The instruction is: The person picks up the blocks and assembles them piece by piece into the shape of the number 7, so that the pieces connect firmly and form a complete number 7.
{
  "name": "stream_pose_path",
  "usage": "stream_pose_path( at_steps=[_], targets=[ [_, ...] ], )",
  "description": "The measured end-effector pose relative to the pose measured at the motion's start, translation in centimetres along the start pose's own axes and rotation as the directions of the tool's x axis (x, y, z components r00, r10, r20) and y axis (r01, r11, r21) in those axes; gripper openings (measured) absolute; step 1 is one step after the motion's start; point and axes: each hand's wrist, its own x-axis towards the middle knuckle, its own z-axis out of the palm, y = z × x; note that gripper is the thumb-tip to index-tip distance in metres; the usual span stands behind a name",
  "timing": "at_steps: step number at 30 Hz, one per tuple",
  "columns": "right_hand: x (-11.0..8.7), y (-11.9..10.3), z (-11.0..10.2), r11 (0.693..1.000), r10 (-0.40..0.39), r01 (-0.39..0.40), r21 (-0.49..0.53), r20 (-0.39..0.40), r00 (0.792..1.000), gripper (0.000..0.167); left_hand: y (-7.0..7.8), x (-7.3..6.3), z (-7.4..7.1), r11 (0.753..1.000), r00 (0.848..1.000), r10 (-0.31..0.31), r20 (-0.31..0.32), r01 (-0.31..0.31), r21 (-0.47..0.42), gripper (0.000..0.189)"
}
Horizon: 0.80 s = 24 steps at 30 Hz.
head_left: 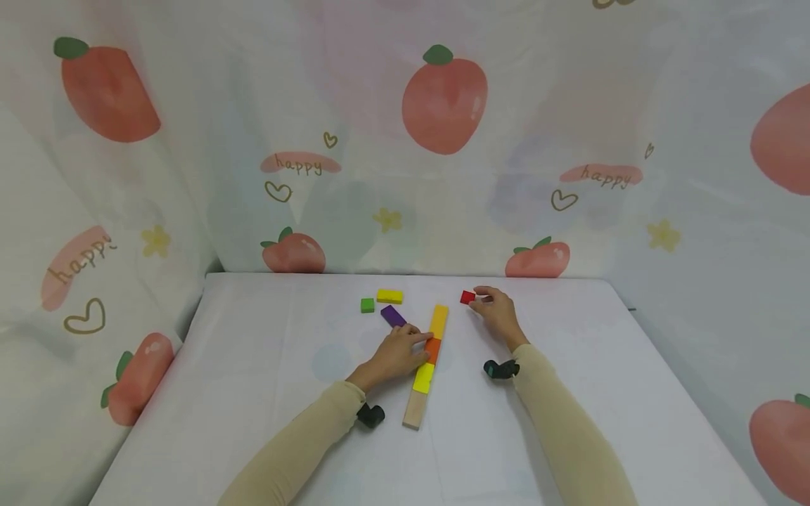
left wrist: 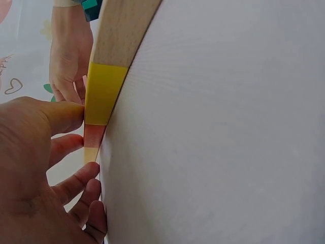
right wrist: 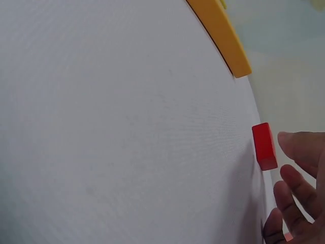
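My left hand [head_left: 395, 353] touches a row of blocks, its thumb and index finger at the orange block [head_left: 433, 349] and the adjoining yellow block [head_left: 423, 378]. An amber-yellow block [head_left: 439, 321] forms the far end of the row, and a plain wooden block [head_left: 414, 410] the near end. In the left wrist view the other fingers [left wrist: 76, 185] hang loosely bent beside it. A small red block [right wrist: 264, 146] stands on the table to the right of the row. Beside it is my right hand [head_left: 498, 316], with a narrow gap between thumb and block in the right wrist view.
Left of the row's far end lie a purple block [head_left: 393, 315], a yellow block [head_left: 389, 296] and a small green block [head_left: 368, 306]. The white-covered table [head_left: 253, 365] ends at a fruit-printed cloth backdrop [head_left: 418, 204].
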Motion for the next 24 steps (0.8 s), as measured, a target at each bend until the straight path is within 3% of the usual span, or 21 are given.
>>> stream_pose_path(
  at_steps=[24],
  targets=[
    [1.3,0.5,0.4,0.998,0.026,-0.025,-0.065,0.027,0.999,0.046,0.1,-0.2,0.0,1.000,1.000,0.014,-0.007,-0.014,-0.016,0.046]
  ],
)
